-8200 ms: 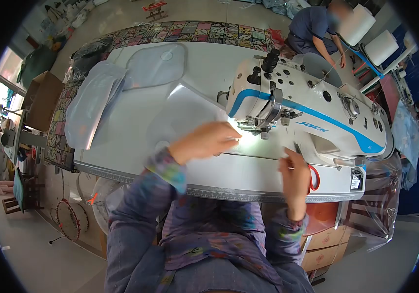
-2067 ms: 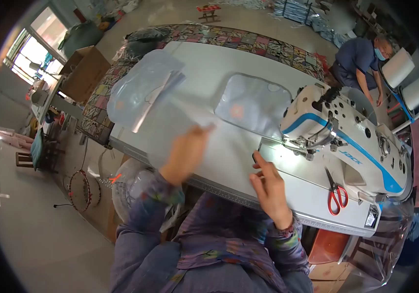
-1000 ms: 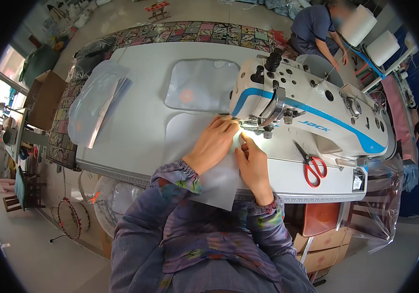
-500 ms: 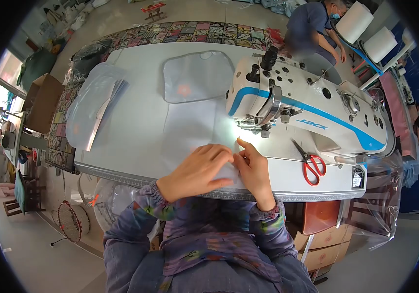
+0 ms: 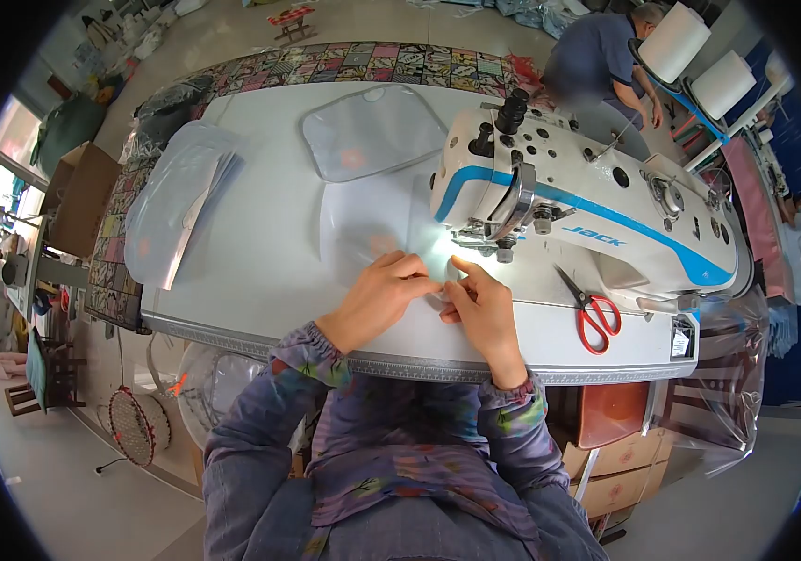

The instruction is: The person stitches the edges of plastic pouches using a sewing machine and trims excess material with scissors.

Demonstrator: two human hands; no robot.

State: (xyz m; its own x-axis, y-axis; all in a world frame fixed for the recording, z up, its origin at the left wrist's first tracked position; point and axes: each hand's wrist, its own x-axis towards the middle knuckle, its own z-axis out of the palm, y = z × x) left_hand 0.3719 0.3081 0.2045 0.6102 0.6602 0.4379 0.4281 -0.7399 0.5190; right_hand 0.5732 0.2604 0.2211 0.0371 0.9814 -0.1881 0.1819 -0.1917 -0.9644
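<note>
A clear plastic sheet [image 5: 354, 220] lies on the white table just left of the sewing machine [image 5: 597, 210]. My left hand [image 5: 377, 299] pinches the sheet's near right part with closed fingers. Right beside it, my right hand [image 5: 485, 313] closes thumb and fingers on the same sheet, below the lit needle area. The edge between the fingertips is too small to make out. A second clear piece with a grey bound edge [image 5: 372, 131] lies beyond, its right end by the machine head.
Red-handled scissors [image 5: 599, 323] lie right of my right hand. A stack of clear sheets [image 5: 176, 206] sits at the table's left. White thread cones [image 5: 673, 45] stand at the upper right. A person [image 5: 597, 56] bends over behind the machine.
The bound piece has turned and shifted slightly left. My left hand has moved a little right and its fingers have drawn in. The person behind has bent lower.
</note>
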